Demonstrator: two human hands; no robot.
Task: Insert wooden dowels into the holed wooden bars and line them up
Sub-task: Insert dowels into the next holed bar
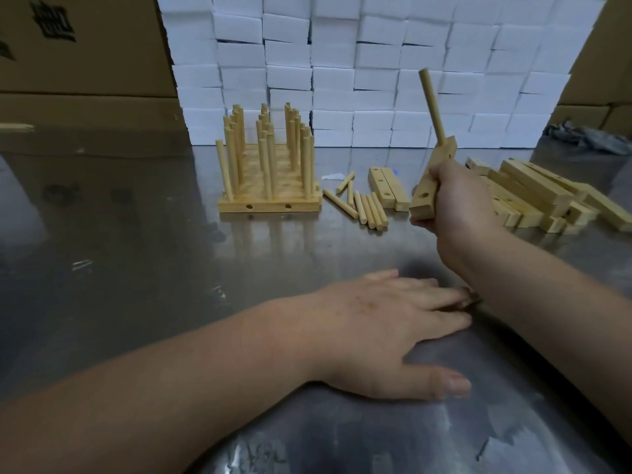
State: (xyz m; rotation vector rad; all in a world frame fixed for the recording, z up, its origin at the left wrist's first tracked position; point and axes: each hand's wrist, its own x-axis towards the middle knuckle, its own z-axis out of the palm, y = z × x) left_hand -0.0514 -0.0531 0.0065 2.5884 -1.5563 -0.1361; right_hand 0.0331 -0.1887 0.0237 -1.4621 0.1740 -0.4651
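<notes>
Pale wood, dry and stiff: the short rectangular holed wooden bar (421,204) is in your right hand (458,200), which grips it round the middle and tilts it above the table. One round wooden dowel (431,104) stands out of the far end of the bar, above your knuckles. The near hole, below your fingers, shows empty.

Judge the piece light and rigid, not fragile. Its smooth faces could slip, though, and the seated dowel works as a lever. So hold the bar by its long sides, clear of the holes, and take each new dowel near one end.

The loose wooden dowels (366,206) lie left of this hand, with two bare holed bars (390,186) between them and it. A heap of unfilled bars (533,196) lies just right of the hand. Farther left stand the finished rows of dowelled bars (270,203). Your left hand (393,323) lies flat with its fingers straight on the brushed steel table (171,268), nearer you, holding nothing.
</notes>
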